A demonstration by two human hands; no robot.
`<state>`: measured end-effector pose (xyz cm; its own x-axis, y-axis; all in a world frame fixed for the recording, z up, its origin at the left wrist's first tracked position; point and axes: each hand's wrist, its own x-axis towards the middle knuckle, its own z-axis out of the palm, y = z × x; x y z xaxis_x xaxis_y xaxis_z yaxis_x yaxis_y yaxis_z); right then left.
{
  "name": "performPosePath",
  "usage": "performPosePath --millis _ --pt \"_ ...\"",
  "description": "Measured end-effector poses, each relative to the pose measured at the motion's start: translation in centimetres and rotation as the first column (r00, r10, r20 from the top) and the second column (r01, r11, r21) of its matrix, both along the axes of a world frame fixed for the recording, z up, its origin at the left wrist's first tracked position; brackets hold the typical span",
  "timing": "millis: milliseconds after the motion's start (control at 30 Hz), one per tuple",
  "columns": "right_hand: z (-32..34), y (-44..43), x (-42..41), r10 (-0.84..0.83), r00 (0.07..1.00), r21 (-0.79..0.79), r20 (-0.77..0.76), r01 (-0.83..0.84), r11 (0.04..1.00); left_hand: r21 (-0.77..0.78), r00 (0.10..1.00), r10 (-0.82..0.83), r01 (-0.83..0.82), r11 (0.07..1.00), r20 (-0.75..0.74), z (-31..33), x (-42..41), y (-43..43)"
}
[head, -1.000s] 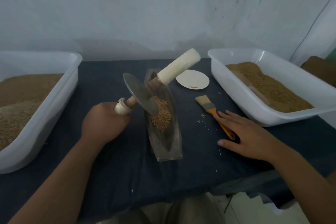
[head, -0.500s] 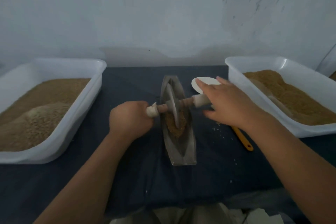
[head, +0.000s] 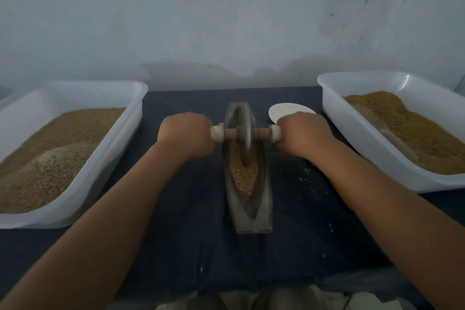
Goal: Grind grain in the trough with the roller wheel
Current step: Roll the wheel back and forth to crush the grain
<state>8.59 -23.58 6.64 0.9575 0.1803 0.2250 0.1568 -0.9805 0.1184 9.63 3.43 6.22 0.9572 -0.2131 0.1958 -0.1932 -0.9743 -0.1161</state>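
Observation:
A narrow boat-shaped metal trough [head: 261, 211] lies lengthwise at the table's centre with a heap of brown grain [head: 242, 173] inside. The metal roller wheel [head: 244, 138] stands upright in the trough, its lower edge in the grain. A wooden axle runs through the wheel and ends in white handles on both sides. My left hand [head: 187, 134] grips the left handle and my right hand [head: 302, 134] grips the right handle, both fists level across the trough.
A white tub [head: 120, 113] of grain sits at the left and another white tub [head: 334, 111] of grain at the right. A white disc [head: 286, 111] lies behind my right hand. Loose grains [head: 305, 173] dot the dark cloth right of the trough.
My right hand left the brush and closed round the right handle. The wheel, tilted and lifted before, came down upright into the trough. The view shifted up and centred on the trough.

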Motion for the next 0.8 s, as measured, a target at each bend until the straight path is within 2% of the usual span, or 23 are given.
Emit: performPosePath --millis 100,233,333,433,533,633,700,800 --pt "0.7 0.5 0.6 -0.015 1.0 -0.011 0.025 0.015 1.0 -0.024 0.998 0.001 -0.003 1.0 -0.058 0.3 0.8 -0.2" --pt "-0.6 -1.0 -2.4 0.07 0.997 -0.042 -0.007 -0.071 0.997 -0.019 0.988 -0.081 0.079 0.997 -0.135 -0.9 -1.9 1.7" --pt "-1.2 -1.9 -5.1 0.146 0.987 -0.113 0.065 -0.138 0.984 -0.044 0.979 -0.124 0.118 0.992 -0.164 -2.1 -3.7 2.9" --pt "-0.8 -1.2 -3.4 0.133 0.988 -0.125 0.082 -0.122 0.985 -0.069 0.982 -0.074 0.063 0.996 -0.174 -2.1 -2.3 2.3" --pt "0.2 0.6 0.0 0.074 0.988 -0.137 0.134 -0.056 0.989 -0.107 0.993 0.02 -0.032 0.994 -0.12 -1.3 0.6 1.0" --pt "0.7 1.2 1.5 0.028 0.994 -0.122 0.109 -0.015 0.992 -0.12 0.996 0.048 -0.057 0.991 -0.08 -0.9 2.1 0.4" --pt "0.6 0.8 0.8 0.0 0.997 -0.061 0.082 0.005 0.998 -0.095 0.993 0.004 -0.015 0.995 -0.122 -0.6 1.5 0.6" --pt "-0.1 -0.7 -1.8 0.034 0.997 0.006 -0.068 -0.033 0.999 -0.038 0.975 -0.11 0.105 0.994 -0.194 -0.6 -0.9 1.8"
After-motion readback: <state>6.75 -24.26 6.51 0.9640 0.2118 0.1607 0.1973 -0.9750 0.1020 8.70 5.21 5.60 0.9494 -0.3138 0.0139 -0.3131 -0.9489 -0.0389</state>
